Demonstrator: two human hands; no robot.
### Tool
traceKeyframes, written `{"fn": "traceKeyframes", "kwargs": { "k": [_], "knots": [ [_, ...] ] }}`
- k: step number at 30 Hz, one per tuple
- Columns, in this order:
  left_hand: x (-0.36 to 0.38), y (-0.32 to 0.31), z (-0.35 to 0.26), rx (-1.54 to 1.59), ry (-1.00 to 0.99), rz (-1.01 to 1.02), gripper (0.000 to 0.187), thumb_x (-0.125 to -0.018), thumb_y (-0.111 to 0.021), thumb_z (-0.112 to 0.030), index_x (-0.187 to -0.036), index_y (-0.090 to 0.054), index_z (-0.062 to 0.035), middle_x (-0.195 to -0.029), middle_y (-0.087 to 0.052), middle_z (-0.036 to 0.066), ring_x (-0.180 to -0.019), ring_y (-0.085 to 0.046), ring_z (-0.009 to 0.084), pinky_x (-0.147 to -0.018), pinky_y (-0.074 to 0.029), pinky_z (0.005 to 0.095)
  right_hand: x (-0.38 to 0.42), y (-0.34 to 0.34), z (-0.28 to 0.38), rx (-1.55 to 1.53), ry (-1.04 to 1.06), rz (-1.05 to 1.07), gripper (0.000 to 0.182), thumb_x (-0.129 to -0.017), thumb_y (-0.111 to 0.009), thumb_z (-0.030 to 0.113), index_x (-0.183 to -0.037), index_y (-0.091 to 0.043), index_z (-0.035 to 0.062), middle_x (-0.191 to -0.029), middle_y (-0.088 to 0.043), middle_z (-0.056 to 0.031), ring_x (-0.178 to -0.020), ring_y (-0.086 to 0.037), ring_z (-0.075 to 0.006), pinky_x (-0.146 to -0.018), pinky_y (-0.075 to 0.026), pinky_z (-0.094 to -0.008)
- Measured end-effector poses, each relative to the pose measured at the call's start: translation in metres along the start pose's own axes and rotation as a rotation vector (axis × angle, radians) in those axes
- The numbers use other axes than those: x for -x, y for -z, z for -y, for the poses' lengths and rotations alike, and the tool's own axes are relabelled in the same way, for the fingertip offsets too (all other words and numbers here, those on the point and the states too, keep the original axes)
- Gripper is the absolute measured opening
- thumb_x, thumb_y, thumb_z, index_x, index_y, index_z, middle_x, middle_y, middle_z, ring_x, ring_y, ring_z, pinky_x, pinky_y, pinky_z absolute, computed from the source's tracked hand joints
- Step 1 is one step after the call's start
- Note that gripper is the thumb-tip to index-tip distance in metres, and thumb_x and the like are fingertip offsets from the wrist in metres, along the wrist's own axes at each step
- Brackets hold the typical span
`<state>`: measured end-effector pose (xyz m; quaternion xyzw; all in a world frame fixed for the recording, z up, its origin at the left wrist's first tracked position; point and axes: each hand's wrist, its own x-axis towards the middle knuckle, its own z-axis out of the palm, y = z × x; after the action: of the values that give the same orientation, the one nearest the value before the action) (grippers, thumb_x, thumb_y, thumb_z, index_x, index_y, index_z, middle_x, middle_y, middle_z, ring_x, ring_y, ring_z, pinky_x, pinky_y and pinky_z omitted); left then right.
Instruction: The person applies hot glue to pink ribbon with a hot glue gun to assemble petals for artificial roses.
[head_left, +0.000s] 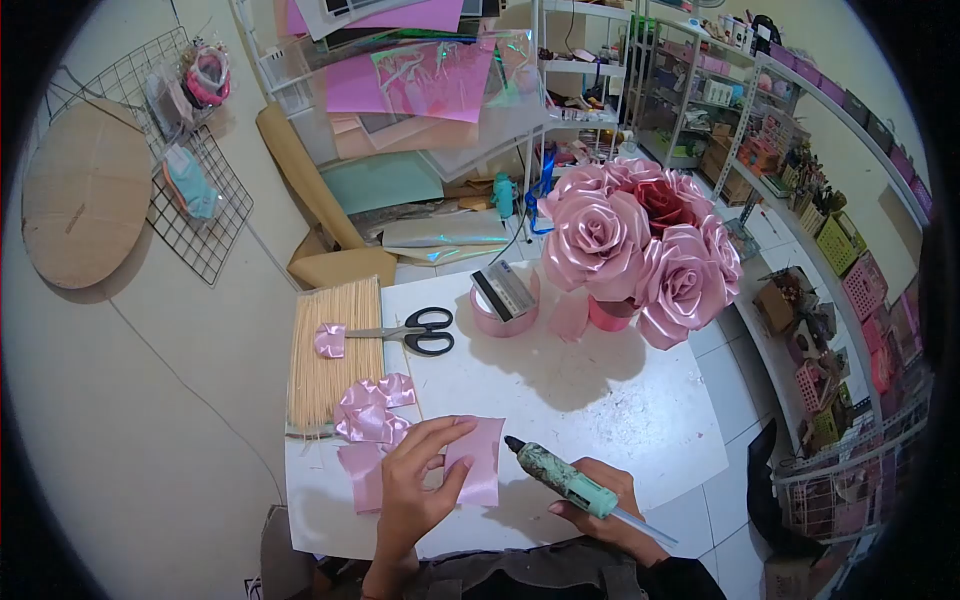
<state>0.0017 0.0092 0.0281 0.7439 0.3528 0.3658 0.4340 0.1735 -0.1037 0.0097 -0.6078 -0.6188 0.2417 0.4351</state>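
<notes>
My left hand [415, 490] pinches a square piece of pink satin ribbon [482, 475] between thumb and fingers, above the front of the white table. My right hand [618, 500] is wrapped round a mint-green glue gun [565, 480], with a clear glue stick [645, 527] jutting from its back. The gun's dark nozzle points up and left, near the ribbon's right edge but apart from it. Another flat pink ribbon piece [360, 478] lies left of my left hand. Behind it are several curled satin petals [372, 408].
A bundle of thin wooden sticks [335, 375] lies at the table's left, with one petal [330, 340] and black-handled scissors [425, 332] across it. A ribbon roll [490, 322] carries a card [503, 290]. Large pink satin roses [640, 240] stand at the back right. Shelves [840, 330] line the right.
</notes>
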Motion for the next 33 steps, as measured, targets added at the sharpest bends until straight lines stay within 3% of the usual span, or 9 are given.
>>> {"fn": "traceKeyframes", "kwargs": {
  "k": [23, 31, 33],
  "knots": [
    [0.003, 0.002, -0.004, 0.028, -0.059, 0.082, 0.032, -0.066, -0.058, 0.010, -0.096, -0.057, 0.0008, -0.098, -0.053, 0.012, -0.089, -0.054, 0.0164, -0.067, -0.050, 0.0210, -0.003, -0.003, 0.000, 0.131, -0.001, 0.048, 0.027, -0.066, -0.068, 0.023, -0.073, -0.056, 0.0007, -0.064, -0.054, -0.0078, -0.056, -0.055, -0.0193, -0.049, -0.045, -0.0276],
    [0.004, 0.002, -0.005, 0.047, -0.041, 0.100, 0.032, -0.065, -0.058, 0.011, -0.095, -0.057, 0.0010, -0.099, -0.053, 0.012, -0.090, -0.054, 0.0165, -0.067, -0.050, 0.0212, -0.003, 0.000, -0.003, 0.052, -0.090, -0.082, 0.024, -0.066, -0.068, 0.022, -0.073, -0.056, 0.0015, -0.061, -0.051, -0.0068, -0.052, -0.051, -0.0197, -0.047, -0.042, -0.0288],
    [0.004, 0.002, -0.006, 0.083, -0.001, 0.069, 0.033, -0.065, -0.059, 0.007, -0.096, -0.059, -0.0034, -0.097, -0.056, 0.010, -0.086, -0.056, 0.0171, -0.064, -0.052, 0.0241, 0.001, 0.000, -0.009, 0.026, -0.106, -0.108, 0.023, -0.066, -0.068, 0.020, -0.073, -0.056, 0.0015, -0.061, -0.050, -0.0069, -0.051, -0.050, -0.0203, -0.046, -0.041, -0.0296]
  ]
}}
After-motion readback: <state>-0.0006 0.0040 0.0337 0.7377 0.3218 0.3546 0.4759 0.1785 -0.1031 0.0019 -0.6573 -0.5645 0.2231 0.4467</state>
